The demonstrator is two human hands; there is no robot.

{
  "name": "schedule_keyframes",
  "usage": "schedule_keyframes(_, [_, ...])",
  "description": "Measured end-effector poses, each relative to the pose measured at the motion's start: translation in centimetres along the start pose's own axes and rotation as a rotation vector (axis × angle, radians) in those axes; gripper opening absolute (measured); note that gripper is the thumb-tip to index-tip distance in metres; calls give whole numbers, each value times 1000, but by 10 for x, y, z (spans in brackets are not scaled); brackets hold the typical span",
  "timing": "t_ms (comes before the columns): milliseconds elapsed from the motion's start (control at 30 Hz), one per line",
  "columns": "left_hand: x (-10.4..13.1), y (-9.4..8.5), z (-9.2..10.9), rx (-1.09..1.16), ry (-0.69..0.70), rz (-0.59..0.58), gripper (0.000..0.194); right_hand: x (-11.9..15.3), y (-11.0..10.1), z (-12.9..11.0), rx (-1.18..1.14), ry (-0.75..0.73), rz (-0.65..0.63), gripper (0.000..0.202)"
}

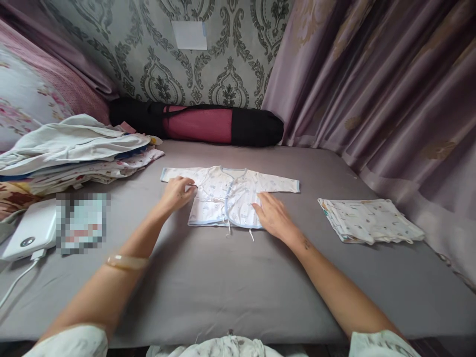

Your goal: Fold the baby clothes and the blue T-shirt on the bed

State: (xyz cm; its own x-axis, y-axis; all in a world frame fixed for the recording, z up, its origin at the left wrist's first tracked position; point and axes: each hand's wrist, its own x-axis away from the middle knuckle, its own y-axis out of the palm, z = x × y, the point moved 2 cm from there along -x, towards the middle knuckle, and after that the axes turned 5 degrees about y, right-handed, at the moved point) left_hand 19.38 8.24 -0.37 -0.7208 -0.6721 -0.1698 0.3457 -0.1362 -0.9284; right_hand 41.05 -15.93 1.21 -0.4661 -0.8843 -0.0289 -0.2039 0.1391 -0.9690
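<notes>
A small white baby shirt (241, 198) with blue trim lies flat, its sleeves spread to both sides and its thin ties hanging at the front and lower hem. My left hand (178, 192) is at the shirt's left side, below the sleeve, with thumb and fingertips apart at the fabric. On the shirt's right side rests my right hand (273, 214), fingers spread near the side edge and holding nothing.
Piled clothes (74, 148) lie at the left, near a white power bank (31, 230) with a cable and a pixelated item (84, 222). Folded cloths (372, 220) sit at the right. A black and red long bag (199, 124) lies along the patterned wall.
</notes>
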Motion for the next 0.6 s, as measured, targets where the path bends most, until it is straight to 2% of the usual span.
schedule_keyframes(67, [-20,0,-17,-102,-151,65,41,-6,11,-13,-4,-122,-57,60])
schedule_keyframes(133, [-33,-1,-35,-177,-289,94,44,-8,22,-23,-16,-180,-140,65])
schedule_keyframes(300, [-44,-5,-74,-201,-530,63,49,-9,28,-32,-41,-178,-296,69])
schedule_keyframes(467, [-56,-5,-93,-136,-590,-3,49,-39,19,-41,-94,-112,-209,66])
schedule_keyframes(600, [-59,-3,-96,-13,-579,-5,39,-70,30,-49,-99,-55,-168,68])
